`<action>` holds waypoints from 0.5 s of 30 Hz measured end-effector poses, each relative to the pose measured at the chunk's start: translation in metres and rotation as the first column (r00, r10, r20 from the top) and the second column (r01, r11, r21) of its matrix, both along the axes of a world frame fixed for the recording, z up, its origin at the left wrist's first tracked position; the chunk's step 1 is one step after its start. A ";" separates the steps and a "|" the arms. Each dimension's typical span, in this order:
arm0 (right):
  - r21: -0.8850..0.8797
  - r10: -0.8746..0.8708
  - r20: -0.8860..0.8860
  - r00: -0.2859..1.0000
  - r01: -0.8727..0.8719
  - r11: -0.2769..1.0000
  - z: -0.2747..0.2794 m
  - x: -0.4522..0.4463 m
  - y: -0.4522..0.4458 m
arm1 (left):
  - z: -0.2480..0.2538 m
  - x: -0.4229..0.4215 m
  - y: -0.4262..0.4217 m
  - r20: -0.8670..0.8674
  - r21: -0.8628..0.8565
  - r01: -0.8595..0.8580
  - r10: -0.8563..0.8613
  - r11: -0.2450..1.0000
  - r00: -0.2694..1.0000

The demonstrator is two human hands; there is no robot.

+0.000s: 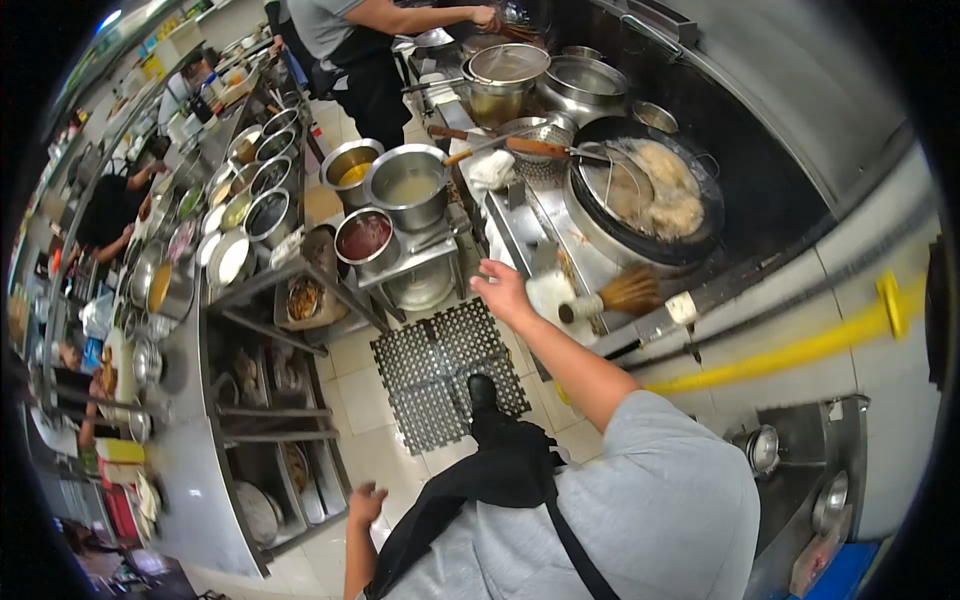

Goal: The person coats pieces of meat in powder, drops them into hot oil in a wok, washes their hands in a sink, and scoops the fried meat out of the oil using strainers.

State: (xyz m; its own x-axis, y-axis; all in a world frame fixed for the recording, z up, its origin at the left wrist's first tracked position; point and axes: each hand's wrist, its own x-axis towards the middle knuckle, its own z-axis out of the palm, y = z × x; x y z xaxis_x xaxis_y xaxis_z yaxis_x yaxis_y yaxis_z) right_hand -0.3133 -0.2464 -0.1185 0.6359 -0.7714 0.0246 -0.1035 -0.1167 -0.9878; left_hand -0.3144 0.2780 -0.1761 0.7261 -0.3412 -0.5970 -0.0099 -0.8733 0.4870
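Note:
My right hand point(503, 291) is stretched forward over the floor beside the stove's front edge, its fingers apart and holding nothing. Nearest to it are a bamboo brush point(625, 293) lying on the stove ledge and a white cloth point(549, 297). My left hand point(367, 503) hangs low at my side, fingers loosely curled but apart, with nothing visible in it. Beyond my right hand sits a wok point(710, 190), where pale pieces of food point(668, 190) float in bubbling oil. A wire strainer point(627, 190) with a wooden handle rests in the wok.
Pots of red sauce point(364, 239), cloudy liquid point(408, 188) and yellow liquid point(354, 170) stand on a low stand ahead. A black rubber mat point(440, 362) covers the floor. A steel counter point(185, 470) runs along the left. Another person point(365, 75) works at the far stove.

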 end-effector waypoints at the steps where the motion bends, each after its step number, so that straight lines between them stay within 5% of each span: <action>1: 0.058 -0.029 0.000 1.000 0.029 0.998 0.000 0.029 -0.013 | 0.010 0.002 0.001 -0.073 0.054 -0.082 0.086 0.995 0.994; 3: 0.434 -0.028 0.169 0.985 -0.049 0.900 0.053 0.072 -0.028 | 0.016 0.008 0.005 -0.092 0.273 -0.065 0.093 0.960 0.991; 6: 0.520 -0.087 0.312 0.946 -0.094 0.849 0.061 0.135 -0.079 | -0.067 0.020 0.063 -0.256 0.226 -0.085 0.144 0.970 0.956; 13: 0.600 -0.131 0.299 0.945 -0.079 0.796 0.106 0.214 -0.168 | -0.066 0.072 0.006 -0.308 0.211 -0.186 0.246 0.960 0.919; 15: 0.743 -0.170 0.408 0.897 -0.218 0.633 0.113 0.239 -0.187 | -0.072 0.100 -0.021 -0.309 0.173 -0.164 0.212 0.971 0.927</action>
State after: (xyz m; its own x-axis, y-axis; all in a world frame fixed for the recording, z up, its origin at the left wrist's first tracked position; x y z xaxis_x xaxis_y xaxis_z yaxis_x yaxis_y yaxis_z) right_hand -0.0743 -0.4330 -0.0057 0.7291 -0.6149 -0.3005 0.3126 0.6898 -0.6531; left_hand -0.2142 0.2574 -0.2484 0.5279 -0.1120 -0.8419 0.2987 -0.9034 0.3075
